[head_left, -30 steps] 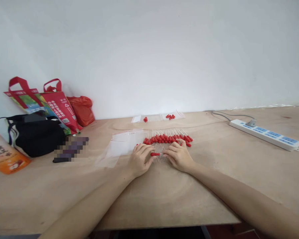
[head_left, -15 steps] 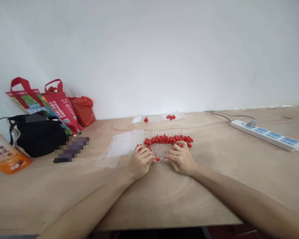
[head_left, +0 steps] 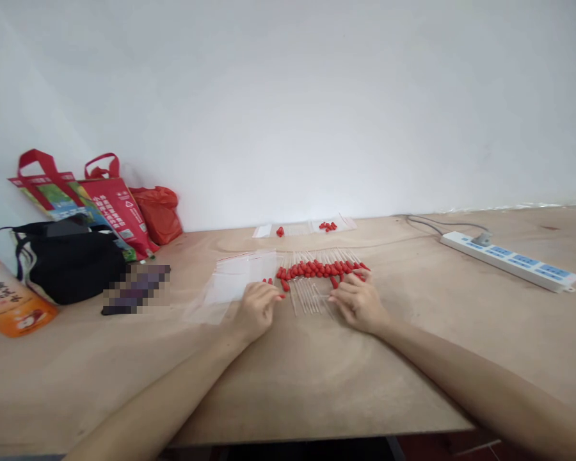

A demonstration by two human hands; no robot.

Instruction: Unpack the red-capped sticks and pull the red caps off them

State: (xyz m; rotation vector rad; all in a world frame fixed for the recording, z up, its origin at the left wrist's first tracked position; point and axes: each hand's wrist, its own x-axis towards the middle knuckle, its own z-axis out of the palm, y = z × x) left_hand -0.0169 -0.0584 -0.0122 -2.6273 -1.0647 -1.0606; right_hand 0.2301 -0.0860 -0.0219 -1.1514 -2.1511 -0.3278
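Note:
My left hand [head_left: 258, 312] pinches a small red cap [head_left: 281, 296] between thumb and fingertips, beside the loose sticks. My right hand [head_left: 362, 301] is closed on a thin pale stick [head_left: 321, 296] that points left toward the cap, with a gap between them. Several bare sticks [head_left: 308, 301] lie side by side on the table between my hands. Behind them runs a dense row of red-tipped sticks [head_left: 317, 269], tips facing me. A few loose red caps [head_left: 286, 285] lie near both hands, partly hidden by my fingers.
Clear zip bags [head_left: 242, 275] lie left of the sticks. At the wall are small bags with red pieces [head_left: 328, 226]. A power strip [head_left: 509, 259] lies right. A black bag [head_left: 70, 259], red shopping bag [head_left: 120, 214], orange pouch [head_left: 16, 298] and blurred dark object [head_left: 137, 289] stand left.
My hands have drawn apart, the left moving left with the red cap and the right slightly right with the stick. Before, cap and stick were in line together between the fingertips.

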